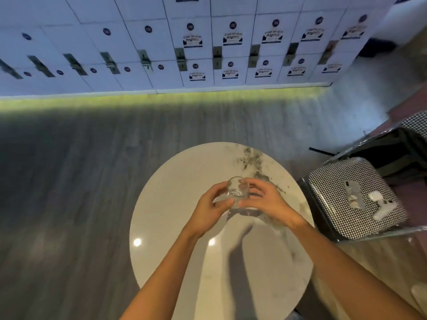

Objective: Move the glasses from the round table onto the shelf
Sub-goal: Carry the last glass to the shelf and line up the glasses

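A: Where was the glass (238,192)?

B: Upright over the middle of the round surface (180,250), between the left hand (211,205) at 9 o'clock of it and the right hand (268,202) at 3 o'clock. The fingers (250,181) of both hands were curled round its wall, clamped on it. I couldn't tell whether its base had cleared the surface.

A: Progress?

B: Judged early, at the pick-up stage only. No shelf was in view, so carry and placement were still to do. Only this one glass was seen. Lockers (208,42) stood at 12 o'clock, and a chair (335,181) bearing a phone (354,195) at 3 o'clock.
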